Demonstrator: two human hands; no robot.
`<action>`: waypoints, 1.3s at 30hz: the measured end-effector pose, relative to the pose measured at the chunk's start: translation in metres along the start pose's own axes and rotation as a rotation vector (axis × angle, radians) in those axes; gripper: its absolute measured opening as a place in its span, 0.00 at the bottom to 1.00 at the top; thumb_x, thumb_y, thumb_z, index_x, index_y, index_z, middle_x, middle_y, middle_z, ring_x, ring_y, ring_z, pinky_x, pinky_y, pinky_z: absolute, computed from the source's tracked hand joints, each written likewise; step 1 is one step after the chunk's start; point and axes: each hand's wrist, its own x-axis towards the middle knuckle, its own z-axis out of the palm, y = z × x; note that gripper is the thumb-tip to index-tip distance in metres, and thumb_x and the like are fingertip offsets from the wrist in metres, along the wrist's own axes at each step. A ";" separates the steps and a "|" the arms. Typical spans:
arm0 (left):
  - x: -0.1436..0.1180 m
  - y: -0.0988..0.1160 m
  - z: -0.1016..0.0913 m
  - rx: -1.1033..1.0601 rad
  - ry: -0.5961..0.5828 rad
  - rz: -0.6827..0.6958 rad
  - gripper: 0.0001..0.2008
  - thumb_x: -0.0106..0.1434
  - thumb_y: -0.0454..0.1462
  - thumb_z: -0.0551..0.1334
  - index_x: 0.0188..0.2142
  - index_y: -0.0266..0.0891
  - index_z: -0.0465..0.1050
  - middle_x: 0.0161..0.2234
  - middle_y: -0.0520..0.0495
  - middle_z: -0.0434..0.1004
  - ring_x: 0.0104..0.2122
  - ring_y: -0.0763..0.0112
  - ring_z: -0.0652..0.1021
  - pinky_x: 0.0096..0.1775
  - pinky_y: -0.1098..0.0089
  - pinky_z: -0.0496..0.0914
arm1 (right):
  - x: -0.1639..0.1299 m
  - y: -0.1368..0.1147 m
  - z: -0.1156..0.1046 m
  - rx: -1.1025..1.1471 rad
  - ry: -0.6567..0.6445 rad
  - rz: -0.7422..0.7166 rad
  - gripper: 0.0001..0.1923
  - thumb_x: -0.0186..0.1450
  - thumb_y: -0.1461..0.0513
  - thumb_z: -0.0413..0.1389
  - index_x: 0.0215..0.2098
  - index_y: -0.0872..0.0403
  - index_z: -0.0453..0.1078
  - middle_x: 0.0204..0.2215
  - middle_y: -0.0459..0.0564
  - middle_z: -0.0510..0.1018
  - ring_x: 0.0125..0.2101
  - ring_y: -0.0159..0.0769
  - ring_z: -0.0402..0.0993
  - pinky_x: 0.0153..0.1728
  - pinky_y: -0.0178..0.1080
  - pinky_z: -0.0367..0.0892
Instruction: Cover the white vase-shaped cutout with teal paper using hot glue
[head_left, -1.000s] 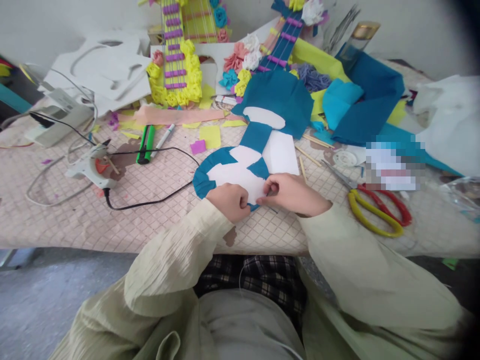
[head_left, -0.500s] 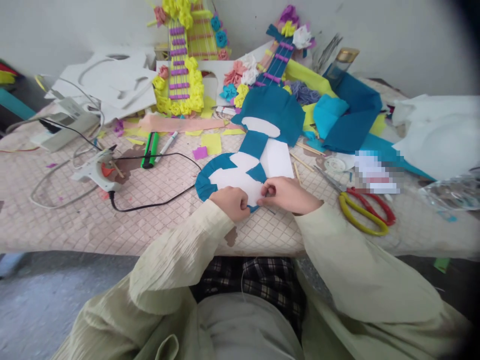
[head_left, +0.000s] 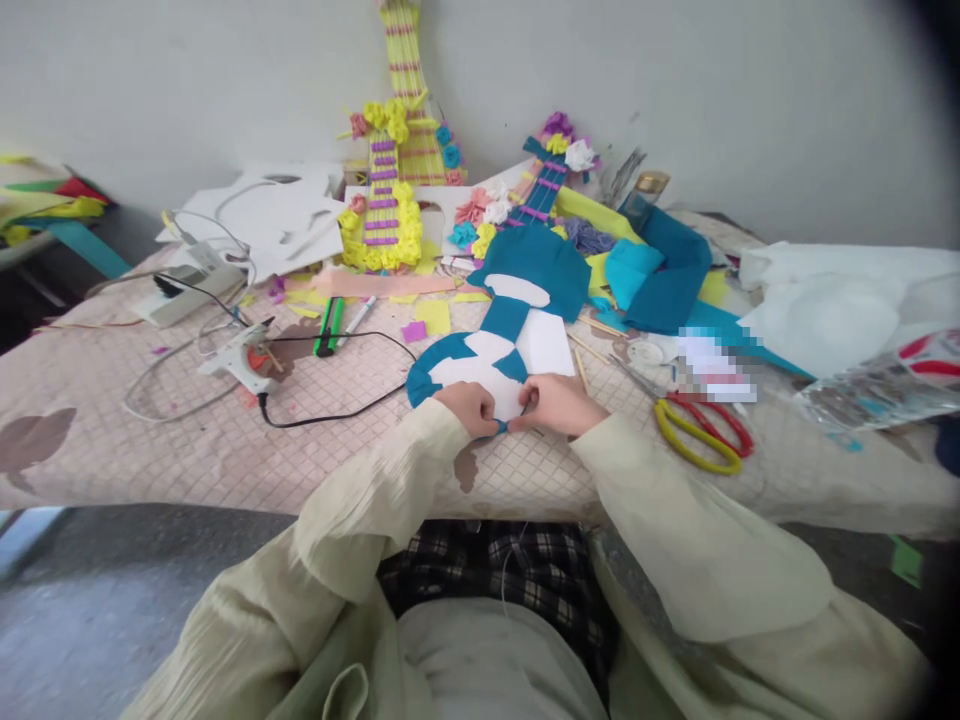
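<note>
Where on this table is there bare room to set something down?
Bare cloth lies at the near left, between the glue gun with its black cord and the table edge. A smaller patch lies between the right hand and the scissors. The back, around the paper guitars and teal fabric, is crowded.

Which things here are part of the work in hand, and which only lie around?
In hand: left hand and right hand pinching the near edge of the white guitar cutout with its teal paper.
Lying about: scissors, glue gun, green marker.
</note>
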 end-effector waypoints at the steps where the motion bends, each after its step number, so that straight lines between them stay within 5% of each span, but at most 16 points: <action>1: 0.000 -0.002 -0.001 -0.011 0.003 0.016 0.11 0.47 0.39 0.61 0.15 0.37 0.64 0.14 0.56 0.62 0.20 0.76 0.65 0.23 0.74 0.56 | 0.003 0.000 -0.002 0.007 -0.023 0.007 0.20 0.40 0.48 0.63 0.24 0.52 0.70 0.25 0.44 0.74 0.28 0.32 0.68 0.31 0.35 0.54; 8: 0.000 -0.006 -0.002 -0.064 0.079 0.081 0.12 0.44 0.36 0.64 0.13 0.36 0.63 0.12 0.58 0.59 0.17 0.79 0.63 0.22 0.75 0.56 | 0.019 0.001 -0.012 0.035 -0.123 0.014 0.20 0.39 0.48 0.63 0.22 0.54 0.73 0.21 0.45 0.75 0.24 0.30 0.68 0.25 0.32 0.57; 12: -0.013 -0.014 -0.009 -0.071 0.270 0.024 0.14 0.52 0.40 0.60 0.15 0.36 0.63 0.15 0.56 0.62 0.19 0.78 0.64 0.24 0.76 0.59 | 0.018 0.002 -0.012 0.056 -0.115 -0.006 0.20 0.43 0.47 0.62 0.24 0.54 0.74 0.22 0.44 0.76 0.24 0.29 0.68 0.26 0.32 0.58; 18: -0.033 -0.035 -0.009 -0.101 0.512 0.047 0.15 0.58 0.43 0.54 0.38 0.35 0.69 0.34 0.45 0.74 0.34 0.69 0.71 0.40 0.66 0.66 | 0.008 0.001 -0.003 0.055 0.007 0.010 0.17 0.44 0.49 0.61 0.22 0.54 0.70 0.23 0.45 0.74 0.26 0.32 0.68 0.28 0.34 0.57; 22: -0.029 -0.043 -0.007 -0.139 0.361 0.126 0.19 0.58 0.43 0.56 0.47 0.36 0.65 0.38 0.45 0.76 0.40 0.65 0.72 0.46 0.61 0.64 | -0.003 0.000 -0.006 0.113 0.034 -0.057 0.14 0.53 0.51 0.56 0.25 0.53 0.71 0.23 0.44 0.74 0.25 0.30 0.68 0.29 0.34 0.58; 27: -0.011 -0.049 -0.008 -0.144 0.198 0.203 0.14 0.56 0.36 0.57 0.43 0.38 0.69 0.31 0.49 0.77 0.33 0.71 0.75 0.40 0.68 0.67 | -0.012 -0.011 -0.001 0.189 0.096 -0.223 0.08 0.57 0.57 0.56 0.32 0.52 0.73 0.31 0.48 0.74 0.35 0.33 0.68 0.38 0.37 0.59; 33: 0.004 -0.055 -0.012 -0.117 0.114 0.327 0.13 0.55 0.35 0.58 0.41 0.36 0.71 0.29 0.49 0.76 0.27 0.75 0.73 0.35 0.72 0.67 | -0.005 -0.018 0.017 0.126 0.093 -0.507 0.11 0.59 0.61 0.56 0.40 0.45 0.71 0.42 0.48 0.71 0.45 0.38 0.63 0.47 0.45 0.52; 39: 0.007 -0.062 -0.011 -0.181 0.137 0.408 0.12 0.56 0.36 0.58 0.40 0.35 0.71 0.28 0.50 0.76 0.26 0.76 0.71 0.35 0.73 0.67 | 0.003 -0.018 0.022 0.108 0.043 -0.477 0.05 0.60 0.59 0.54 0.31 0.47 0.73 0.39 0.47 0.72 0.44 0.38 0.62 0.46 0.46 0.50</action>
